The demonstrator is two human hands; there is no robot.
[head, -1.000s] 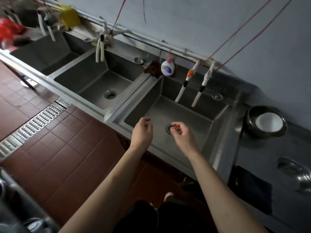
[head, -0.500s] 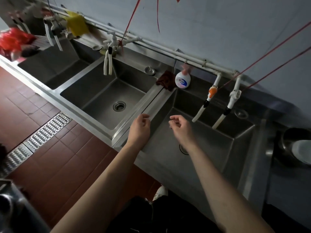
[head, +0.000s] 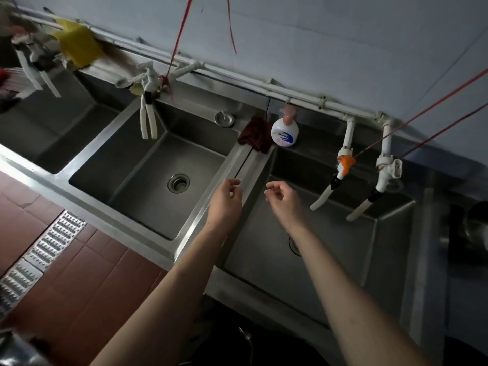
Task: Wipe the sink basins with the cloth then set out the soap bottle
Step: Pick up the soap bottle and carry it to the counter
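Head view: left hand point(head: 224, 204) and right hand point(head: 284, 204) fingers loosely curled, holding nothing.

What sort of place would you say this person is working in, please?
Probably a commercial kitchen's washing-up area: a row of deep steel sink basins, plastic taps fed by an exposed wall pipe, and a tiled floor with a drain grate.

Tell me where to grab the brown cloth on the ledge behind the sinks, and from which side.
Pinch the brown cloth at its raised, bunched top, coming from the front-left. It lies crumpled on the ledge with the soap bottle close against its right, so that side is crowded.
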